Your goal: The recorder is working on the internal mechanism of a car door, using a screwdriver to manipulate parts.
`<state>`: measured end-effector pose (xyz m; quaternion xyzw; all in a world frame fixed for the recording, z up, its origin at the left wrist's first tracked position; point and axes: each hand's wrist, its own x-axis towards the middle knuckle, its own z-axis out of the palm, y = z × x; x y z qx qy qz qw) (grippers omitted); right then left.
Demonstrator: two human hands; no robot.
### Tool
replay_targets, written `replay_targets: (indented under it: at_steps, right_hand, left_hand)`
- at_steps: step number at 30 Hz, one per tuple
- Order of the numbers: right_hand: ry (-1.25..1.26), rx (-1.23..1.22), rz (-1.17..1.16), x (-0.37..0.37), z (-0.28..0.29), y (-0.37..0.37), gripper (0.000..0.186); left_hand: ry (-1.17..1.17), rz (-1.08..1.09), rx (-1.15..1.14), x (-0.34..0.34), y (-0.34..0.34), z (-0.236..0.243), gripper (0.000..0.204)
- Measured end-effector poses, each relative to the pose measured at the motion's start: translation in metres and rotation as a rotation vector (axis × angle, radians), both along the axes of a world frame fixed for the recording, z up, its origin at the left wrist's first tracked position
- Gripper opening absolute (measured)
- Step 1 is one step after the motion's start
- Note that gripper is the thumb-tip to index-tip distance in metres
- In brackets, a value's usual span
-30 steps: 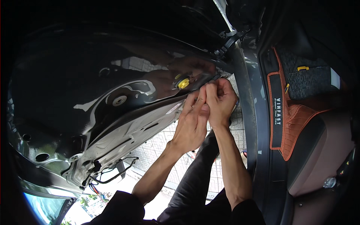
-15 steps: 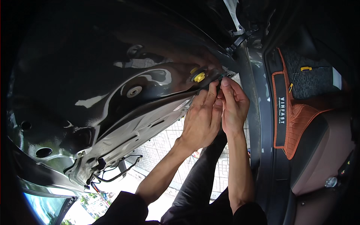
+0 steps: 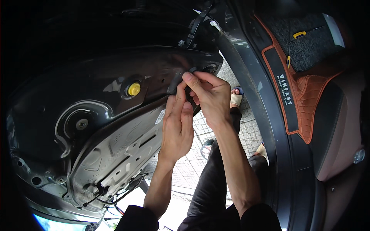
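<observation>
Both bare hands are at work on a dark, glossy car door panel [image 3: 121,98], near its narrow end, to the right of a yellow round plug [image 3: 134,89]. Right hand [image 3: 212,96]: thumb and index fingertips brought close together against the dark surface, remaining fingers curled under; a small dark bit shows just above the thumb (too small to identify; cannot tell whether it is gripped). Left hand [image 3: 176,129]: index finger stretched up toward the right hand's fingers, thumb raised and apart from it; any hold on an object cannot be made out. Below the dark surface lies a grey metal panel [image 3: 127,142] with slots, a pale label [image 3: 160,117] near its upper edge. A jointed black strap [image 3: 197,26] sits above the hands. At right, an orange-trimmed mat [image 3: 304,92]; beyond it, two yellow-handled screwdrivers [image 3: 299,34] on dark grey carpet [image 3: 308,52].
</observation>
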<state>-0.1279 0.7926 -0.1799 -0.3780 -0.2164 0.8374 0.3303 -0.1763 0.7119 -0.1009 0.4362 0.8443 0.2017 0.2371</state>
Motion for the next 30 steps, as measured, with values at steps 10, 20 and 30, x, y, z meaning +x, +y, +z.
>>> replay_targets:
  at_steps: [10, 20, 30]
  right_hand:
    - [-0.099, 0.275, 0.069, 0.01, -0.014, 0.011, 0.02]
    - [-0.115, 0.134, -0.116, -0.009, 0.0, -0.002, 0.009]
    - [-0.313, 0.098, -0.164, -0.025, 0.015, -0.009, 0.011]
  left_hand:
    - [0.049, -0.056, -0.09, -0.001, 0.001, -0.001, 0.051]
    - [0.025, -0.042, -0.129, 0.0, 0.0, 0.003, 0.048]
    - [-0.028, -0.167, -0.067, -0.007, -0.009, 0.0, 0.044]
